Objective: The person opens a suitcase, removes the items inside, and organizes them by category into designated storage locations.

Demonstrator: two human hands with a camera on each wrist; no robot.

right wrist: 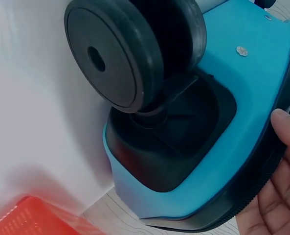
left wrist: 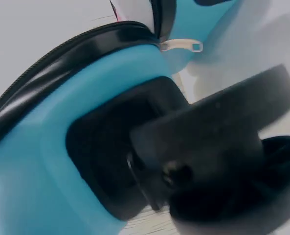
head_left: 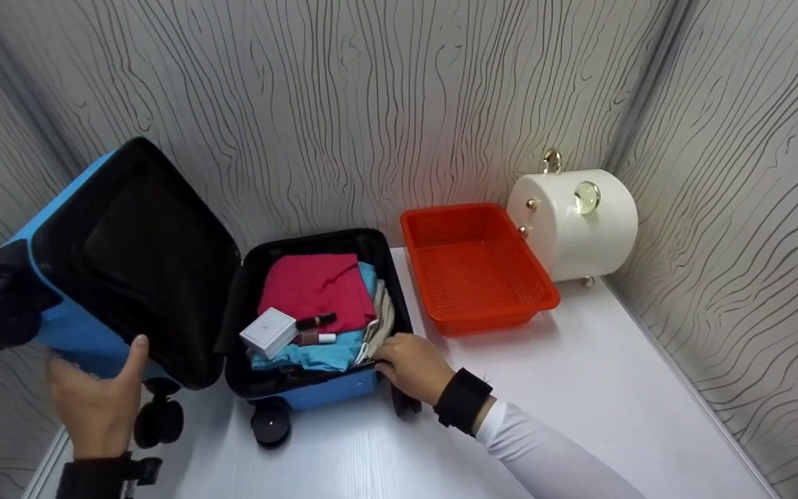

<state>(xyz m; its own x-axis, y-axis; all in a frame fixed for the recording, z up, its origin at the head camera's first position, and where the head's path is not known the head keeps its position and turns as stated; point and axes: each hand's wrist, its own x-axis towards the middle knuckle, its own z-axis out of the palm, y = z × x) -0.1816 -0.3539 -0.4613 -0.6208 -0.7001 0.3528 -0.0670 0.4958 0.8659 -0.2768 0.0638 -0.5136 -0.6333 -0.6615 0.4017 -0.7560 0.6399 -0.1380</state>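
Your left hand (head_left: 98, 402) open, fingers apart, thumb on raised lid (head_left: 137, 256) edge just above. Right hand (head_left: 409, 366) fingers curled on case (head_left: 316, 388) rim, lower right corner. Lid hinges rightward toward right fingers.

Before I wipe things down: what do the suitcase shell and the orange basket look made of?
The suitcase shell looks like hard moulded plastic, smooth matte blue with rounded edges. The orange basket looks like glossy plastic too, its floor and walls a fine moulded mesh.
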